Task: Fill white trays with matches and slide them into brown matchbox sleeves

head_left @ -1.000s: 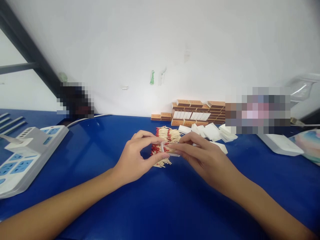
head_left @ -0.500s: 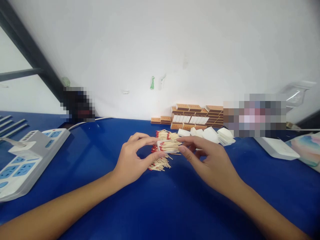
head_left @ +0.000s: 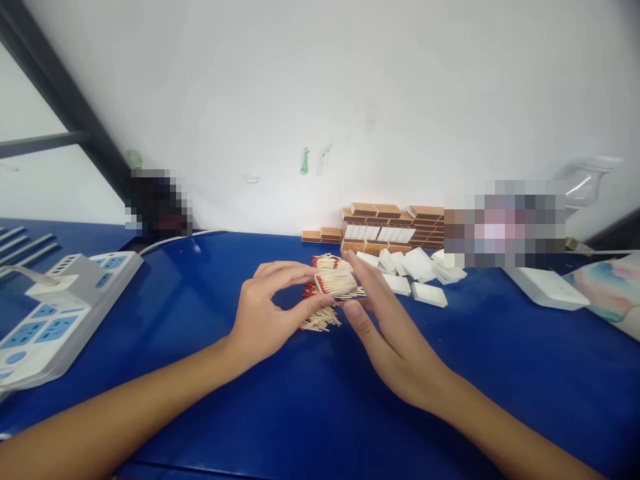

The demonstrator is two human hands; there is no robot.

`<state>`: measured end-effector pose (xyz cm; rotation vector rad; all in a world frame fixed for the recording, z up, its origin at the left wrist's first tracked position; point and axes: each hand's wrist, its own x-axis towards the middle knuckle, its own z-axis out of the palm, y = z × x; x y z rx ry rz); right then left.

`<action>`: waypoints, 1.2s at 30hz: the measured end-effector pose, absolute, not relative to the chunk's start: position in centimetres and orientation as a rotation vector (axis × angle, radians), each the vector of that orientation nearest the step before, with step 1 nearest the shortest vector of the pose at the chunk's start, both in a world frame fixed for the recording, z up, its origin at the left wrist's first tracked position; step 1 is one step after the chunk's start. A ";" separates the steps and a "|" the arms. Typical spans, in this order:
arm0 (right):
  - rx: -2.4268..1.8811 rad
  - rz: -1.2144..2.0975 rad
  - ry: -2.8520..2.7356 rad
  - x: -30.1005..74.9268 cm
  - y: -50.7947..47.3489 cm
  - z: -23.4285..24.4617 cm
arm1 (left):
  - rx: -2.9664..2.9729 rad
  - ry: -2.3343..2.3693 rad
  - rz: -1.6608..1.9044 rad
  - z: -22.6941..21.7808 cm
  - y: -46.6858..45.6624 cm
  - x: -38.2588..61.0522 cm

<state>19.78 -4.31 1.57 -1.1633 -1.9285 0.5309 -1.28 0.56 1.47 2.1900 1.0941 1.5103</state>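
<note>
My left hand pinches a small white matchbox tray between thumb and fingers, tilted so that its inside shows. Red-headed matches lie side by side in the tray, heads to the left. At the tray's right end is my right hand, its fingers stretched out and its thumb apart. Whether its fingertips touch the tray or the matches, I cannot tell. Loose matches lie in a heap on the table below and behind the tray, partly hidden by my hands.
White trays lie to the right of my right hand. Stacked brown matchboxes stand along the wall, with two more matchboxes at their left. A power strip with a cable sits left on the blue table.
My right hand has turned more upright and shifted left; its fingers have straightened beside the tray's end. The matches lie further inside the tray. More white trays at the right now show.
</note>
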 end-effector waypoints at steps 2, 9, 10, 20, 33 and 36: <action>-1.149 0.545 -1.897 19.9 -4.2 1.6 | 2.193 1.093 1.514 1.4 0.6 -1.3; -1.143 0.517 -1.912 20.0 -4.2 1.5 | 2.251 1.089 1.547 1.4 0.6 -1.3; -1.143 0.498 -1.923 20.0 -4.2 1.5 | 2.247 1.092 1.556 1.4 0.7 -1.4; -1.099 0.427 -1.991 20.0 -4.4 2.0 | 2.265 1.081 1.562 1.6 0.7 -1.4; -0.952 -0.185 -1.954 20.6 -3.2 1.8 | 2.324 1.055 1.605 1.4 0.6 -1.3; -0.945 -0.196 -1.945 20.8 -3.0 1.9 | 2.331 1.067 1.591 1.4 0.6 -1.3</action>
